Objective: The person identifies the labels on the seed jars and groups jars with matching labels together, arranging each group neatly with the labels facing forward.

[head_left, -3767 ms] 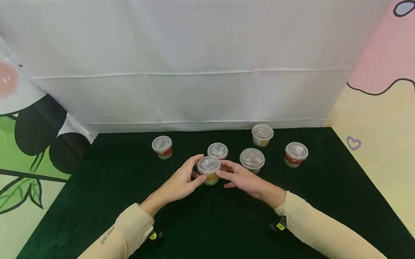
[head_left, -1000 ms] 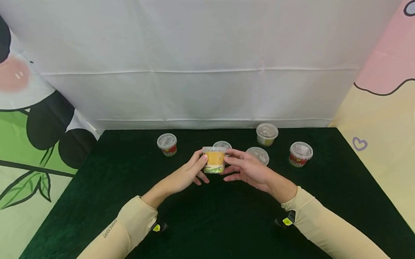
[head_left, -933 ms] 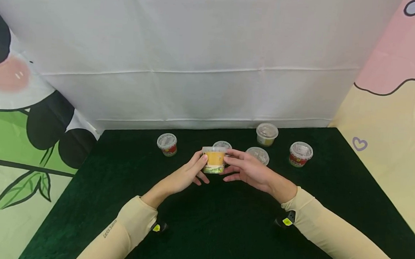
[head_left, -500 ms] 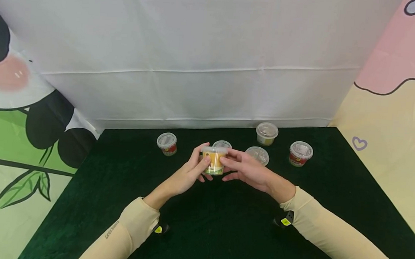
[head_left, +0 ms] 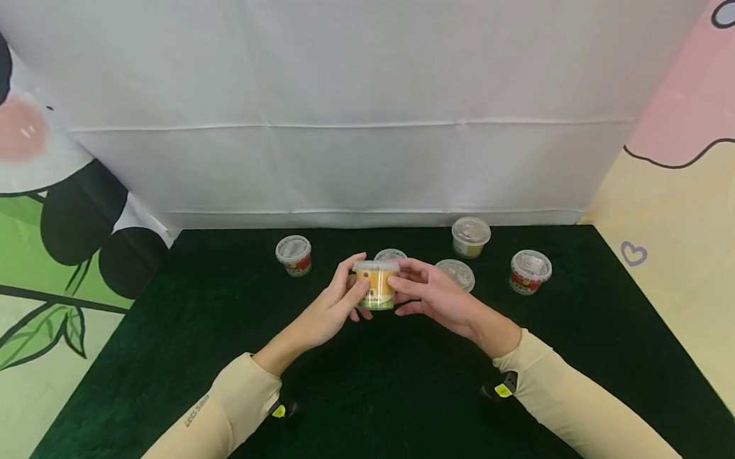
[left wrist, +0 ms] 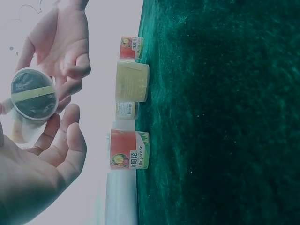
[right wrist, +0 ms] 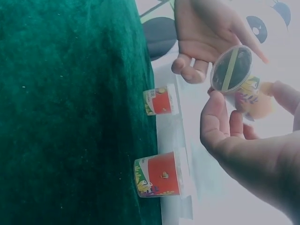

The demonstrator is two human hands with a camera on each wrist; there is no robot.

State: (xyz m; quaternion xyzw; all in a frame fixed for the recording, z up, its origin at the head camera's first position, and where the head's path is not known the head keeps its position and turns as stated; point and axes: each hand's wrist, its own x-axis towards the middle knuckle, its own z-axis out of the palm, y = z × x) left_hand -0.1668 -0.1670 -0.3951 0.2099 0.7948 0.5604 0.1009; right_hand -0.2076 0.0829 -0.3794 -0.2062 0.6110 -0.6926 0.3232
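Yellow-labelled cup (head_left: 378, 288), round and clear-walled, apparently plastic, raised above the counter (head_left: 392, 430) with its lid (head_left: 374, 265) on: left hand (head_left: 328, 309) and right hand (head_left: 444, 301) grip opposite sides, fingers partly curled. One of six is thus lifted; five similar cups (head_left: 531, 276) stand lidded and untouched on velvety green cloth (head_left: 222, 297).

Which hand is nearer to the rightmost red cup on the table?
The right hand. It is to the left of the red cup, apart from it, holding the right side of the yellow cup. The left hand is farther left, holding the yellow cup's left side.
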